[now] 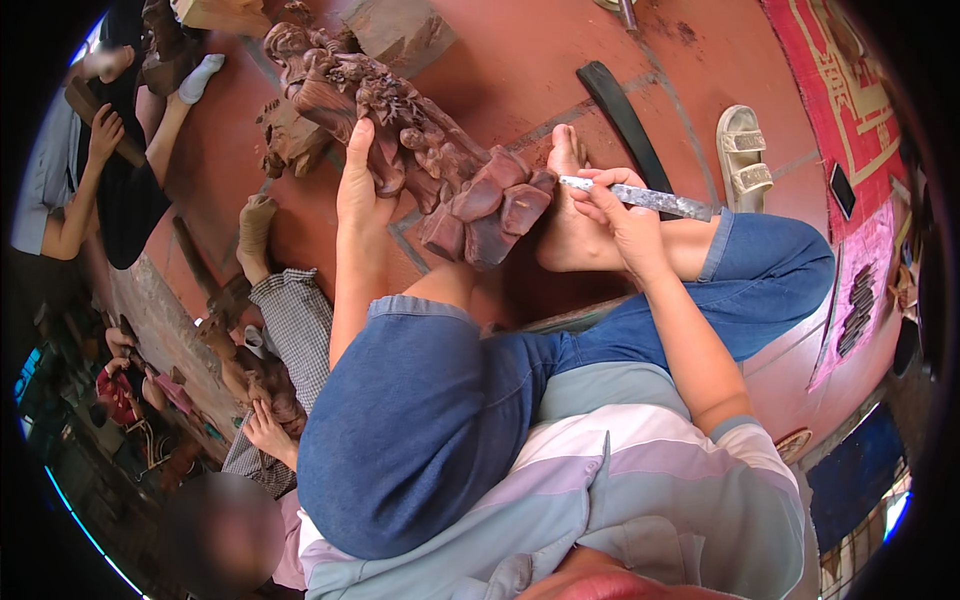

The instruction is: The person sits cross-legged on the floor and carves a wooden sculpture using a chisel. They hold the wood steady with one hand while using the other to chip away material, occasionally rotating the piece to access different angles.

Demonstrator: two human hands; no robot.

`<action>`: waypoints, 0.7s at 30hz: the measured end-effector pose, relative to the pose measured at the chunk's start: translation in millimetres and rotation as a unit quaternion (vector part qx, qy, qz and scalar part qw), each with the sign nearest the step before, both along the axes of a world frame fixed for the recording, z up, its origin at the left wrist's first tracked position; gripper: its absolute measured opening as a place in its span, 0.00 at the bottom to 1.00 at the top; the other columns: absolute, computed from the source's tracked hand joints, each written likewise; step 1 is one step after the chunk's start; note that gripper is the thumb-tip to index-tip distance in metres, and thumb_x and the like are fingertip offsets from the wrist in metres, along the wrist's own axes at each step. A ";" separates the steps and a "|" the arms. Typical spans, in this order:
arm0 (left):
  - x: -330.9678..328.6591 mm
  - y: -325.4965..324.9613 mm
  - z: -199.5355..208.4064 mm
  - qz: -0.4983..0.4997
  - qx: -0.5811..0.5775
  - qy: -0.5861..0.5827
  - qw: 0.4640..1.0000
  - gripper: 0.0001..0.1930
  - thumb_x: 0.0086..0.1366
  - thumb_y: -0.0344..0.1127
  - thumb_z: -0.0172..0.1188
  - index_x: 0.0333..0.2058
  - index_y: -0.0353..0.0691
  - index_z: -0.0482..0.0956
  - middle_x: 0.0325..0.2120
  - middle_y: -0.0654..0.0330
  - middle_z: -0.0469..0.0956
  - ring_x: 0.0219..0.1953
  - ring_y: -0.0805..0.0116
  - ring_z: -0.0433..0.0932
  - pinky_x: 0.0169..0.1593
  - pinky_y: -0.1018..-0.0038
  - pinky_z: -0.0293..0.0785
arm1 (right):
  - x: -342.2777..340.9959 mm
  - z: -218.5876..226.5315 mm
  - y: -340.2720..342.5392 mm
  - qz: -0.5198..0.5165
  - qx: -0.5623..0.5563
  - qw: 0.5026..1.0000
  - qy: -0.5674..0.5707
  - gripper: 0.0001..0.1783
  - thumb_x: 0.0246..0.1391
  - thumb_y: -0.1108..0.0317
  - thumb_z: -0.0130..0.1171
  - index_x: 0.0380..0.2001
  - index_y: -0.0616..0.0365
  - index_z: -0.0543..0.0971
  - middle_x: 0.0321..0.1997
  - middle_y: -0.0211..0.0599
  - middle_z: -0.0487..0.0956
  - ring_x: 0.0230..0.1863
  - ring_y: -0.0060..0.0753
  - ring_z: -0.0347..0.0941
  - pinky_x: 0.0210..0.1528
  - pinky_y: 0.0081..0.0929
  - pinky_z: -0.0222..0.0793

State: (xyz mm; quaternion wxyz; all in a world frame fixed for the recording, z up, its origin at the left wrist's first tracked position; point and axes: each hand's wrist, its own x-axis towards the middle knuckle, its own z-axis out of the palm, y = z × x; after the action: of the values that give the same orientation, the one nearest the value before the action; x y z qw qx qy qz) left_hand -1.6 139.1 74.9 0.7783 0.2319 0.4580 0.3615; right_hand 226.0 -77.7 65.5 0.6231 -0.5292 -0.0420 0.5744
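Note:
A dark reddish-brown wood carving (425,150) lies aslant before me, with figures and fine foliage along its length and rounded, rock-like lumps at the near end. My left hand (365,185) grips its left side, thumb pointing up along the wood. Between the fingers of my right hand (625,220) is a slim, flat tool with a mottled grey-white surface (668,202). The tool's pale tip points left toward the lumpy end, a small gap away from it, over my bare foot (575,235). Its exact kind is unclear.
A dark curved strip (628,125) lies on the red tile floor beyond my foot. To the right are a sandal (743,158), a phone (843,190) and a red mat (835,90). Wood blocks (395,35) stand behind the carving. Other people sit at the left.

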 end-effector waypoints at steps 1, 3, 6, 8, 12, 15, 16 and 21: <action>-0.3 0.6 -0.4 -0.001 -0.002 0.001 1.000 0.29 0.63 0.45 0.64 0.58 0.38 0.67 0.54 0.59 0.73 0.54 0.62 0.72 0.60 0.62 0.68 | -2.6 5.1 0.4 0.011 0.010 1.000 -0.005 0.08 0.62 0.69 0.56 0.39 0.62 0.72 0.47 0.45 0.77 0.46 0.34 0.79 0.50 0.29 0.79; -1.7 1.1 -2.0 -0.004 0.001 -0.005 1.000 0.29 0.63 0.45 0.64 0.57 0.38 0.68 0.53 0.59 0.73 0.54 0.62 0.72 0.61 0.62 0.67 | -8.9 9.9 -0.1 0.035 0.029 0.999 0.016 0.08 0.61 0.73 0.56 0.42 0.61 0.72 0.48 0.43 0.76 0.46 0.33 0.79 0.49 0.25 0.79; -3.9 0.7 -3.6 0.003 -0.006 0.001 1.000 0.28 0.63 0.45 0.64 0.57 0.38 0.68 0.52 0.59 0.74 0.54 0.62 0.72 0.61 0.62 0.67 | -19.6 15.8 5.9 0.066 0.026 0.996 0.048 0.09 0.60 0.74 0.57 0.43 0.60 0.72 0.46 0.42 0.77 0.46 0.33 0.79 0.49 0.26 0.79; -5.2 0.3 -3.0 0.013 -0.021 0.021 0.999 0.28 0.62 0.45 0.64 0.57 0.39 0.69 0.52 0.60 0.74 0.54 0.62 0.72 0.61 0.62 0.67 | -27.9 18.5 9.2 0.074 0.039 0.996 0.033 0.10 0.59 0.74 0.59 0.44 0.60 0.73 0.50 0.42 0.73 0.48 0.32 0.77 0.49 0.26 0.78; 0.9 -9.7 7.0 0.001 -0.001 0.005 1.000 0.28 0.61 0.45 0.65 0.56 0.40 0.69 0.51 0.60 0.74 0.52 0.63 0.74 0.58 0.63 0.69 | -33.3 -5.2 9.2 0.097 0.078 0.986 -0.109 0.09 0.56 0.73 0.62 0.40 0.60 0.76 0.71 0.49 0.55 0.61 0.33 0.66 0.54 0.29 0.73; 6.4 -10.7 13.3 0.021 -0.020 0.036 0.999 0.26 0.61 0.44 0.66 0.54 0.41 0.70 0.47 0.61 0.75 0.49 0.65 0.75 0.55 0.64 0.71 | -36.8 1.8 7.9 0.041 0.101 0.990 -0.086 0.06 0.53 0.75 0.64 0.35 0.57 0.78 0.75 0.51 0.46 0.66 0.33 0.61 0.58 0.31 0.68; 6.9 -9.8 9.0 0.025 -0.015 0.045 0.999 0.25 0.60 0.44 0.66 0.53 0.41 0.70 0.47 0.62 0.75 0.48 0.66 0.75 0.54 0.65 0.72 | -39.9 4.3 9.8 0.012 0.115 0.991 -0.073 0.06 0.52 0.76 0.65 0.33 0.57 0.78 0.75 0.51 0.45 0.66 0.34 0.61 0.59 0.31 0.67; 19.1 -5.4 13.1 0.023 0.005 0.078 0.997 0.25 0.59 0.45 0.67 0.51 0.42 0.71 0.44 0.63 0.76 0.46 0.69 0.75 0.52 0.66 0.73 | -55.5 8.9 20.0 -0.034 0.181 0.973 -0.138 0.07 0.49 0.76 0.68 0.29 0.56 0.78 0.75 0.53 0.45 0.63 0.35 0.66 0.61 0.30 0.65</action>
State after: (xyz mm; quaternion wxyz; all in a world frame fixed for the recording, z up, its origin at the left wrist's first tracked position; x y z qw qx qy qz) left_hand 17.5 133.6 88.1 0.7308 0.2531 0.5201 0.3623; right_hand 170.5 -57.7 74.4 0.7159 -0.4830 -0.2127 0.4571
